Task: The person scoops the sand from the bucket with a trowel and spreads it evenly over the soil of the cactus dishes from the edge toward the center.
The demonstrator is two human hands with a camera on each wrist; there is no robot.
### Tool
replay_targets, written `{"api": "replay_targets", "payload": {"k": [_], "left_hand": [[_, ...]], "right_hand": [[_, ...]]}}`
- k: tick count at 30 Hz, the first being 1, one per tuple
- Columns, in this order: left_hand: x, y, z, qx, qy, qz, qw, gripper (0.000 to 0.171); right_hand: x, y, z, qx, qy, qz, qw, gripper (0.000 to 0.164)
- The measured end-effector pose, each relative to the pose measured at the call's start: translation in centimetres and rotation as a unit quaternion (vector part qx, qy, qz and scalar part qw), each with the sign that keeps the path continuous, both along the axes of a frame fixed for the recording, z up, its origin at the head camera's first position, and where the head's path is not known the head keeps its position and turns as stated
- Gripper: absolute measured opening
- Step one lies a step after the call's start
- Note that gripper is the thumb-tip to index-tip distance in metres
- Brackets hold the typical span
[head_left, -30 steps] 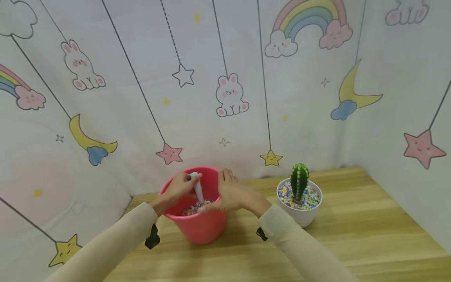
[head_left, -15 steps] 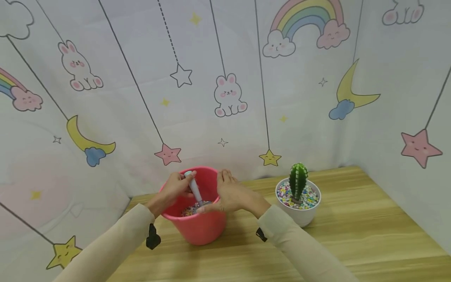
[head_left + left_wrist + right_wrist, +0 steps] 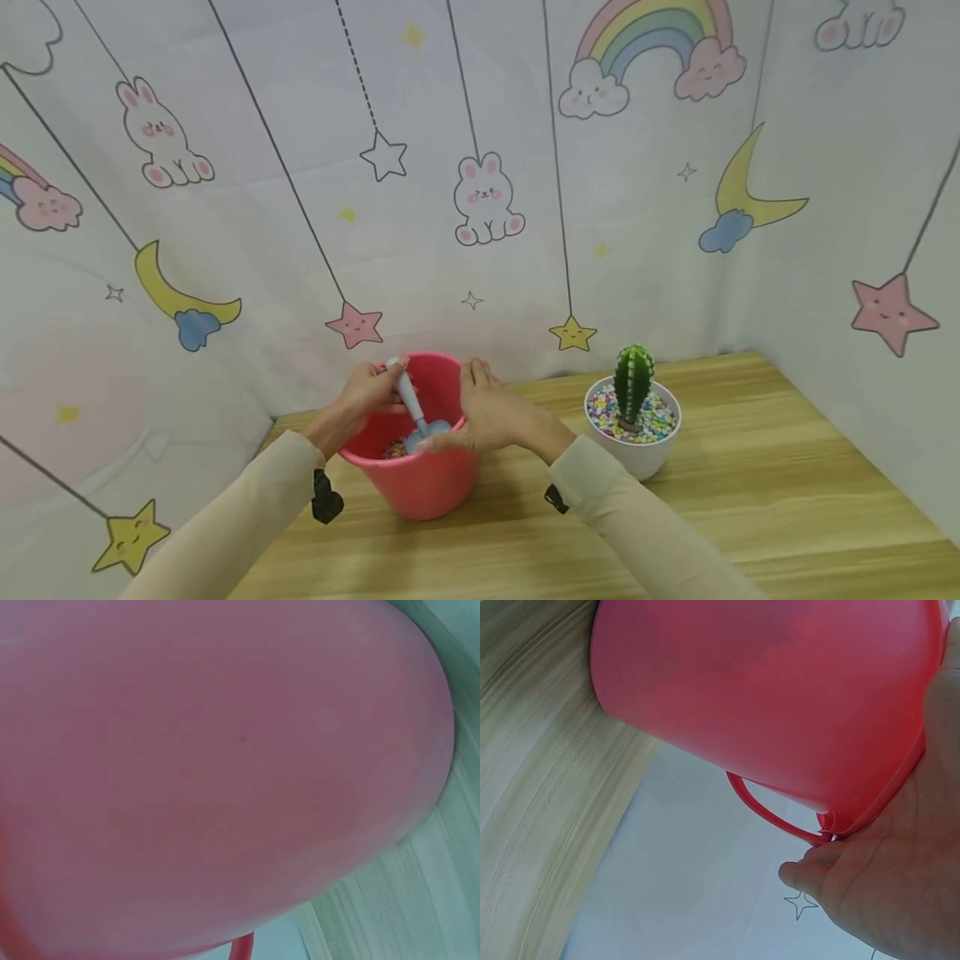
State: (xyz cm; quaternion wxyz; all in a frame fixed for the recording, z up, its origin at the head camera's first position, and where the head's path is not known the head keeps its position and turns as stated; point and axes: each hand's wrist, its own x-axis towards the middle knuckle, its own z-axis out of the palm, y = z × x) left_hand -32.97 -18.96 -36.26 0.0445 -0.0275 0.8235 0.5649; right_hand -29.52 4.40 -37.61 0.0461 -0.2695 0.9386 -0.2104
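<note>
My left hand grips the handle of a pale grey-blue scoop over the pink bucket in the head view. The scoop slants down into the bucket, its blade low inside near small coloured pebbles. My right hand rests spread on the bucket's right rim, thumb towards the front and fingers towards the back. In the right wrist view its palm lies against the rim, beside a thin red bail handle. Only the bucket's side fills the left wrist view, so the left hand is hidden there.
To the right of the bucket stands a white pot with a green cactus among colourful pebbles. Both stand on a wood-grain table. A printed cloth backdrop rises behind the table and at its sides.
The left hand has moved slightly left and up with the scoop. The scoop's blade has risen into sight from among the pebbles. The right hand stays on the rim.
</note>
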Motion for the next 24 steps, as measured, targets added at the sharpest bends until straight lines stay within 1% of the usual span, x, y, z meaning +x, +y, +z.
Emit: {"api": "replay_targets", "payload": {"k": [4,8,12,16,19,24], "left_hand": [[-0.1,-0.2,0.2,0.014,-0.009,0.013,0.9998,0.048],[-0.1,-0.3,0.5,0.017,-0.021,0.023,0.9994,0.047],[0.0,-0.2,0.7,0.015,-0.031,0.022,0.9992,0.046],[-0.2,-0.2,1.0,0.015,-0.038,0.024,0.9989,0.043],[-0.4,-0.2,1.3,0.017,-0.045,0.030,0.9984,0.044],[-0.5,-0.5,1.5,0.031,-0.054,0.042,0.9972,0.049]], "right_hand": [[0.0,0.1,0.1,-0.008,-0.001,-0.002,1.000,0.147],[0.0,0.1,0.1,-0.016,-0.004,-0.002,1.000,0.147],[0.1,0.1,0.0,-0.020,-0.008,0.004,1.000,0.147],[0.0,0.2,-0.1,-0.018,-0.003,0.009,1.000,0.144],[0.0,0.2,-0.2,-0.019,-0.003,0.008,1.000,0.143],[0.1,0.2,-0.2,-0.026,-0.016,0.001,1.000,0.145]]}}
